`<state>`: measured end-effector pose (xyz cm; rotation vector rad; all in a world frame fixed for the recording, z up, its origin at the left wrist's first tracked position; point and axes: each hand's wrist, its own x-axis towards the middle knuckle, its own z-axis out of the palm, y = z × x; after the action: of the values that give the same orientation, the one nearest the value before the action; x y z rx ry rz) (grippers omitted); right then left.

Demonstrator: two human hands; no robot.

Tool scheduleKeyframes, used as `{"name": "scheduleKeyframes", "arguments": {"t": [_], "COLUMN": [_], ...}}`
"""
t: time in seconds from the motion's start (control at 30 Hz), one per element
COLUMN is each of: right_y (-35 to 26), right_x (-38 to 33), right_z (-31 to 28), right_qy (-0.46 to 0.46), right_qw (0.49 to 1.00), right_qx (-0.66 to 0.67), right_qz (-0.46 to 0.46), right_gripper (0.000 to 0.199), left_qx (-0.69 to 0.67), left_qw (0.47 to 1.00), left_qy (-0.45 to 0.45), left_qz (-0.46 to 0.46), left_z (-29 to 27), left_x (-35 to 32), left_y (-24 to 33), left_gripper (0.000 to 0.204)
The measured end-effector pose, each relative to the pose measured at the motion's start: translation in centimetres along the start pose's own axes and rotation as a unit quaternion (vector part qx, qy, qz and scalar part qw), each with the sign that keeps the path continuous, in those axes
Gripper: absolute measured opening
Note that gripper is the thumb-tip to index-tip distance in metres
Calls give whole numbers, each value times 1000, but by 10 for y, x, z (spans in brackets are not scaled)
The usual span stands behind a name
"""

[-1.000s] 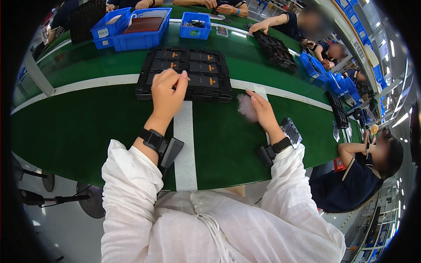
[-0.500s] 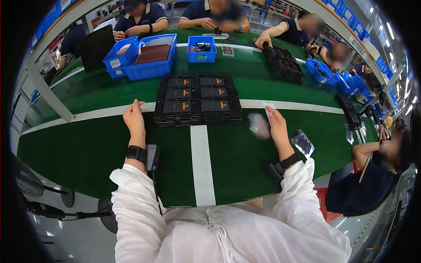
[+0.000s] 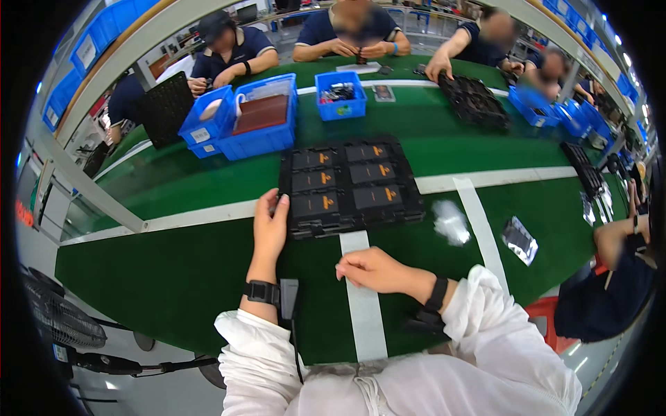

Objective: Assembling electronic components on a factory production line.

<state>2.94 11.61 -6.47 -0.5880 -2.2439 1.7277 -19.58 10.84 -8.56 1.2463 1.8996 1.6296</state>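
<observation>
A stack of black plastic trays (image 3: 343,182) lies in front of me at the middle of the table. Its top tray carries several flat black battery-like packs (image 3: 375,196) with orange marks, in two columns. My left hand (image 3: 271,225) is at the stack's near left side, thumb on the edge and fingers along the side, gripping it. Just in front of the stack, over a white strip on the green tabletop, my right hand (image 3: 374,269) has its fingers curled together. Whatever may be inside those fingers is hidden. Both wrists wear black straps with small devices.
Crumpled clear plastic (image 3: 451,222) and a silvery pouch (image 3: 519,240) lie to the right. Blue bins (image 3: 260,142) stand beyond the trays. Co-workers sit across the table and at the right; one holds another black tray (image 3: 475,102). A fan (image 3: 66,319) is at lower left.
My right hand has come left, from beside the crumpled plastic to the front of the tray stack. My left hand has closed in on the stack's left side. The view has shifted.
</observation>
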Motion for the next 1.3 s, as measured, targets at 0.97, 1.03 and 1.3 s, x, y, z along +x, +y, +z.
{"name": "scheduleKeyframes", "arguments": {"t": [0.97, 1.03, 1.3], "right_y": [11, 11, 15], "right_x": [13, 11, 14], "right_z": [-34, -32, -31], "right_qy": [-41, -44, -63], "right_qw": [875, 873, 883], "right_qx": [474, 475, 462], "right_qz": [90, 101, 41], "right_gripper": [20, 20, 21], "left_qx": [128, 121, 108], "left_qw": [991, 992, 967], "left_qy": [-30, -29, 166], "left_qz": [41, 32, 162], "left_z": [-3, -5, -9], "left_x": [-11, -11, -11], "left_y": [17, 17, 28], "left_gripper": [38, 38, 25]}}
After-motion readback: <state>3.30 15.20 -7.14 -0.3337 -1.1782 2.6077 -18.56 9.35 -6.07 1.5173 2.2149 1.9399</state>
